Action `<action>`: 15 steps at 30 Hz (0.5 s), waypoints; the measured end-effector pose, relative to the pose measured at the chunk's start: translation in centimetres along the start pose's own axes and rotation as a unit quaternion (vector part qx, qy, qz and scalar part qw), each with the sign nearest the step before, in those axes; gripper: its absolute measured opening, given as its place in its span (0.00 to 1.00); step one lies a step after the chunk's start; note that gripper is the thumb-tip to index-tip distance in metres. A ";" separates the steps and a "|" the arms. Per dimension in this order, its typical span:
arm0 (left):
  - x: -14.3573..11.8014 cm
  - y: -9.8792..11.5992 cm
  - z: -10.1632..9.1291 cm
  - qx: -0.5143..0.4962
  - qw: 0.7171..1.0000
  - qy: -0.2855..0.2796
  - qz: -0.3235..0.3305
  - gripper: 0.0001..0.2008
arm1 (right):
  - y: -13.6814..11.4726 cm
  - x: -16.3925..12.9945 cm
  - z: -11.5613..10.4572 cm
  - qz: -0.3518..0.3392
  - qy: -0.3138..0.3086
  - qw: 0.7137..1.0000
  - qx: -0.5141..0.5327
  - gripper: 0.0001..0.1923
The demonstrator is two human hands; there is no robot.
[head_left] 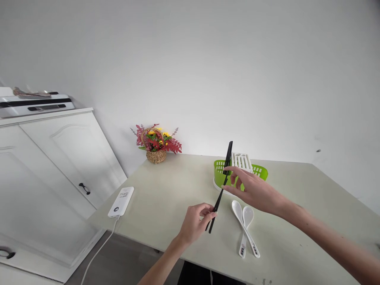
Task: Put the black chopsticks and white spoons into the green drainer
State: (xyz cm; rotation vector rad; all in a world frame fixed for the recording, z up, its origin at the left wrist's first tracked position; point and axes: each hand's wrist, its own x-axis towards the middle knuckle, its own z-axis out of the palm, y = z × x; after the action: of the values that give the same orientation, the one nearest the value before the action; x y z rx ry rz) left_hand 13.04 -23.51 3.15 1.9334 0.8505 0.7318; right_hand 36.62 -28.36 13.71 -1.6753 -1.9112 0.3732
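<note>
My left hand (197,221) pinches a pair of black chopsticks (219,200) near their lower ends, above the table. The chopsticks slant up to the right. Around their upper ends, my right hand (252,189) has its thumb and index finger apart, with a gap between them. Behind it stands a green utensil holder (219,180) with a white slotted rack (242,161), partly hidden by that hand. More black chopsticks (228,156) stand upright in the holder's left part. Two white spoons (249,234) lie crossed on the table below my right hand.
The pale table (166,190) meets the wall at the back. A wicker basket of artificial flowers (156,155) stands at the back left. A white power bank (121,202) with a cable lies near the left edge. White cabinets (65,178) stand to the left.
</note>
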 end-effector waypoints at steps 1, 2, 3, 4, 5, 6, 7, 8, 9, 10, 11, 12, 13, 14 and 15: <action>-0.2 0.0 0.3 -0.012 1.000 0.000 0.003 0.15 | -0.5 0.1 0.1 0.000 -0.015 1.000 0.014 0.26; -0.3 -0.1 0.6 -0.022 1.000 -0.002 0.005 0.15 | -0.9 0.1 0.1 -0.004 -0.030 0.999 0.026 0.23; -0.5 -0.2 0.8 -0.030 1.000 -0.005 0.007 0.15 | -1.4 0.0 0.2 -0.012 -0.043 0.998 0.035 0.20; -0.6 -0.3 1.0 -0.038 0.999 -0.008 0.008 0.16 | -1.8 0.0 0.2 -0.023 -0.054 0.998 0.039 0.19; -0.7 -0.4 1.1 -0.046 0.999 -0.010 0.008 0.17 | -2.1 -0.2 0.2 -0.034 -0.059 0.997 0.039 0.19; -0.8 -0.6 1.2 -0.056 0.998 -0.011 0.007 0.17 | -2.4 -0.3 0.2 -0.041 -0.060 0.997 0.037 0.20; -0.9 -0.8 1.3 -0.067 0.998 -0.010 0.005 0.18 | -2.6 -0.4 0.3 -0.046 -0.059 0.997 0.035 0.21; -1.0 -0.9 1.4 -0.077 0.997 -0.009 0.002 0.18 | -2.8 -0.6 0.4 -0.048 -0.057 0.997 0.033 0.21; -1.0 -1.1 1.4 -0.084 0.996 -0.008 -0.001 0.18 | -2.9 -0.7 0.4 -0.046 -0.053 0.997 0.032 0.21; -1.0 -1.3 1.4 -0.088 0.996 -0.009 -0.006 0.18 | -3.0 -0.9 0.5 -0.045 -0.049 0.997 0.032 0.21; -1.1 -1.5 1.5 -0.090 0.996 -0.012 -0.010 0.18 | -3.0 -1.0 0.7 -0.046 -0.044 0.997 0.033 0.21; -1.1 -1.7 1.5 -0.093 0.995 -0.016 -0.016 0.18 | -3.0 -1.1 0.8 -0.046 -0.041 0.998 0.034 0.21; -1.1 -1.9 1.5 -0.098 0.995 -0.021 -0.021 0.18 | -3.0 -1.2 0.9 -0.046 -0.038 0.998 0.035 0.21; -1.2 -2.2 1.6 -0.106 0.994 -0.025 -0.025 0.18 | -2.9 -1.3 1.0 -0.047 -0.038 0.998 0.035 0.21; -1.2 -2.4 1.6 -0.115 0.993 -0.029 -0.027 0.18 | -2.9 -1.4 1.1 -0.047 -0.038 0.998 0.034 0.21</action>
State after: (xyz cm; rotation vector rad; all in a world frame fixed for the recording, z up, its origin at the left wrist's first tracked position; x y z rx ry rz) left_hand 12.85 -24.33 0.12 1.7118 0.7460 0.7064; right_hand 33.71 -30.03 14.08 -1.5414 -2.0014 0.4670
